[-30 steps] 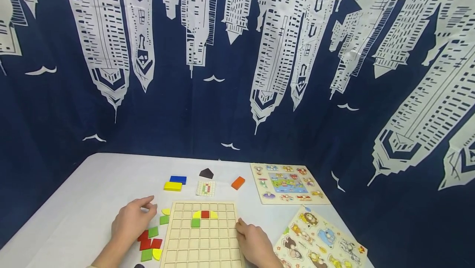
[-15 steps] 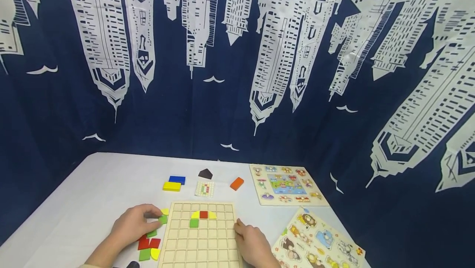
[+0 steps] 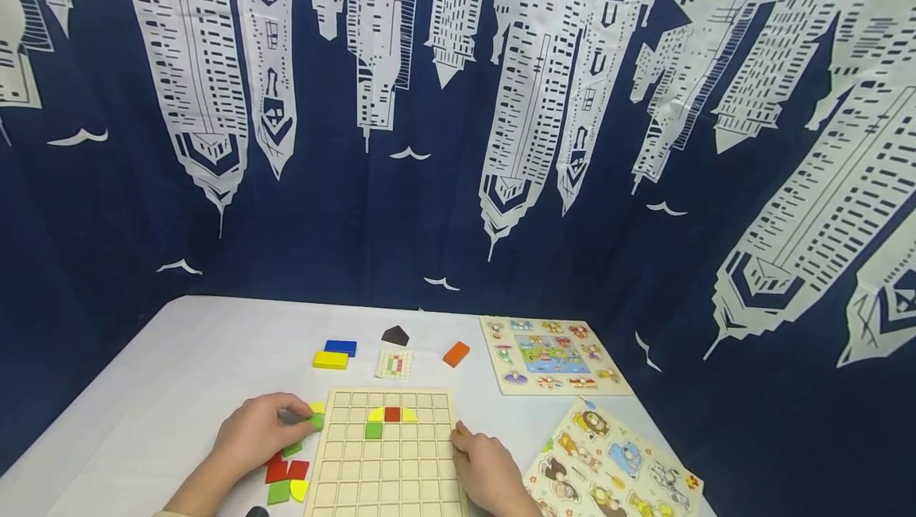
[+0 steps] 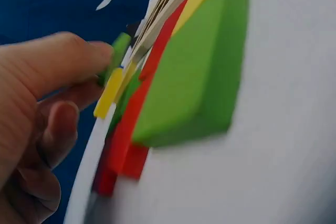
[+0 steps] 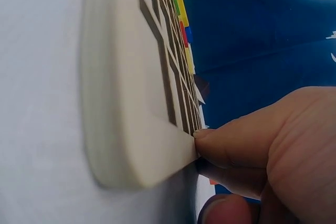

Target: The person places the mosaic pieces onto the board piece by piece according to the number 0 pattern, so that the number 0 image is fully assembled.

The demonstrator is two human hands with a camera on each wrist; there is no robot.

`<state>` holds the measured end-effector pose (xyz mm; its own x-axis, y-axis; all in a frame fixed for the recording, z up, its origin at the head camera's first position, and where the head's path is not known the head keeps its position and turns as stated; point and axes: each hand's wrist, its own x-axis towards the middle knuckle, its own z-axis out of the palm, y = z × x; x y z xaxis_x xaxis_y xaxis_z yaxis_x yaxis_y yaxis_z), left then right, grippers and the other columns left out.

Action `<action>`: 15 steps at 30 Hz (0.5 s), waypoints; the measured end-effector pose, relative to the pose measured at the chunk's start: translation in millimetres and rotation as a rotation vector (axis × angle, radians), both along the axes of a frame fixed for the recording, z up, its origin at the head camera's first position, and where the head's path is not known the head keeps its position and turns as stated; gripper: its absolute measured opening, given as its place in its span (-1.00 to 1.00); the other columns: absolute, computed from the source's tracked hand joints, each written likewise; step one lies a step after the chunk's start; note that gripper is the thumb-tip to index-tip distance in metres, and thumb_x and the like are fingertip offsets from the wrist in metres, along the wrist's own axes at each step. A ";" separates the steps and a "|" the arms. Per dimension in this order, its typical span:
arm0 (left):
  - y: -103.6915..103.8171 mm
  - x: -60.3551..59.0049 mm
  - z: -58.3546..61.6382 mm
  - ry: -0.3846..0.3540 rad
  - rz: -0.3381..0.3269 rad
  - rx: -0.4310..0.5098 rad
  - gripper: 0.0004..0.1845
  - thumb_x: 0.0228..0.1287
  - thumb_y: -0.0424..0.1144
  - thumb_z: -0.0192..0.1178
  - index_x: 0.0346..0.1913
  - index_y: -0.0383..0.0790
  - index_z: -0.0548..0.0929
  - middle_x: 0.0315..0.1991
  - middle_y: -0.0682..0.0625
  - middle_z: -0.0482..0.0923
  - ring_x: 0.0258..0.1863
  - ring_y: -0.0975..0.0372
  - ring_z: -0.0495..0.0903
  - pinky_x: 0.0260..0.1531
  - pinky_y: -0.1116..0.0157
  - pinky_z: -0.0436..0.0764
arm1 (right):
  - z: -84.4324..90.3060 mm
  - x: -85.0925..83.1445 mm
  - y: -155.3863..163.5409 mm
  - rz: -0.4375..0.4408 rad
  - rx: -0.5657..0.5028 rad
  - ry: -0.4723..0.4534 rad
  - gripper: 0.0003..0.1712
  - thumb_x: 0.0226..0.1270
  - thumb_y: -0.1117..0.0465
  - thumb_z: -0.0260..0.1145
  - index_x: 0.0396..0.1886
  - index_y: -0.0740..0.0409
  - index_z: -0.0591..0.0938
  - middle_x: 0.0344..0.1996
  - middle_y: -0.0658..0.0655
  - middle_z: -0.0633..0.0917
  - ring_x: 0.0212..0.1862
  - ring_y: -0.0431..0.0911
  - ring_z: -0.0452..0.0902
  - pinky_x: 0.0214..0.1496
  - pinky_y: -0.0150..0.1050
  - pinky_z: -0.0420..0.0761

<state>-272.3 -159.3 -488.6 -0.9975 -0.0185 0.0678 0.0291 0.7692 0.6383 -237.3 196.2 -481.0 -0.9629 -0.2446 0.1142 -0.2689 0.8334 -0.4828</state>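
Observation:
My left hand point(image 3: 254, 431) pinches a green square tile point(image 4: 121, 51) between thumb and fingers, just left of the grid board point(image 3: 390, 493). Beneath and in front of that hand lie loose tiles: a red tile point(image 3: 298, 470), another green tile point(image 3: 279, 492) and a yellow quarter-round tile point(image 3: 299, 490). On the wooden board, a red square point(image 3: 392, 414) sits between two yellow quarter-rounds, with a green square point(image 3: 374, 430) below the left one. At the board's right edge, my right hand point(image 3: 490, 469) grips the rim with thumb and fingers, as the right wrist view shows too.
Behind the board lie a small pattern card point(image 3: 394, 364), a dark five-sided piece point(image 3: 395, 335), a blue block point(image 3: 340, 347), a yellow block point(image 3: 331, 360) and an orange block point(image 3: 456, 354). To the right are two picture puzzles, a rectangular one point(image 3: 554, 354) and an animal one point(image 3: 608, 461).
My left hand has come down and right from above the table, and its fingers have closed on the green tile beside the board. The right hand stays at the board's edge.

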 end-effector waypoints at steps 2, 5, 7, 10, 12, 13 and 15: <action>8.4 5.3 2.6 0.011 -0.020 0.013 -0.78 0.00 0.06 0.59 -0.29 0.21 0.78 -0.43 0.17 0.60 -0.49 0.22 0.43 -0.49 0.29 0.32 | 0.1 0.2 -0.3 -0.002 0.002 -0.003 -0.61 0.45 0.26 0.31 0.18 0.36 0.67 0.27 0.34 0.62 0.19 0.29 0.64 0.13 0.18 0.63; 28.3 16.3 5.0 0.057 -0.081 0.016 -0.82 0.02 0.05 0.58 -0.35 0.27 0.76 -0.54 0.21 0.52 -0.57 0.28 0.42 -0.56 0.34 0.31 | 0.8 0.5 -0.4 -0.003 0.001 -0.005 -0.61 0.44 0.26 0.31 0.18 0.36 0.67 0.27 0.34 0.62 0.19 0.29 0.64 0.14 0.18 0.62; 40.7 23.1 3.7 0.109 -0.147 -0.002 -0.83 0.03 0.05 0.57 -0.38 0.32 0.74 -0.50 0.31 0.57 -0.57 0.35 0.42 -0.53 0.37 0.34 | 0.9 0.7 -0.4 0.001 -0.001 -0.004 -0.61 0.44 0.27 0.31 0.18 0.36 0.67 0.27 0.35 0.62 0.19 0.29 0.64 0.14 0.18 0.62; 53.3 28.8 -1.3 0.193 -0.242 -0.045 -0.85 0.06 0.08 0.55 -0.41 0.39 0.73 -0.37 0.45 0.64 -0.43 0.46 0.53 -0.41 0.38 0.48 | 1.0 1.2 -0.4 0.003 0.001 -0.003 -0.61 0.44 0.27 0.31 0.17 0.36 0.67 0.26 0.35 0.62 0.19 0.29 0.64 0.13 0.18 0.63; 57.6 29.5 -5.1 0.222 -0.291 -0.066 -0.86 0.08 0.10 0.53 -0.41 0.42 0.73 -0.30 0.53 0.64 -0.31 0.50 0.58 -0.32 0.37 0.52 | 0.9 1.3 -0.3 0.002 0.004 0.000 -0.61 0.43 0.27 0.31 0.17 0.35 0.68 0.26 0.35 0.62 0.18 0.29 0.64 0.12 0.18 0.63; 59.1 29.4 -6.4 0.227 -0.310 -0.069 -0.87 0.10 0.10 0.53 -0.40 0.42 0.74 -0.27 0.55 0.64 -0.27 0.52 0.59 -0.29 0.37 0.54 | 0.9 1.3 -0.1 0.001 0.005 0.001 -0.61 0.43 0.27 0.31 0.18 0.35 0.68 0.26 0.35 0.63 0.18 0.29 0.64 0.12 0.18 0.63; 61.6 28.6 -8.8 0.218 -0.334 -0.064 -0.90 0.12 0.10 0.51 -0.39 0.40 0.75 -0.28 0.55 0.63 -0.27 0.54 0.57 -0.29 0.37 0.54 | 0.7 1.4 0.1 0.001 0.006 0.005 -0.61 0.43 0.27 0.31 0.18 0.34 0.68 0.26 0.34 0.63 0.18 0.29 0.65 0.12 0.18 0.63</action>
<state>-243.7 -97.7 -497.4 -0.9100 0.3154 0.2693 0.4138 0.7322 0.5409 -235.9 196.2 -480.3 -0.9621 -0.2459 0.1178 -0.2720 0.8359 -0.4768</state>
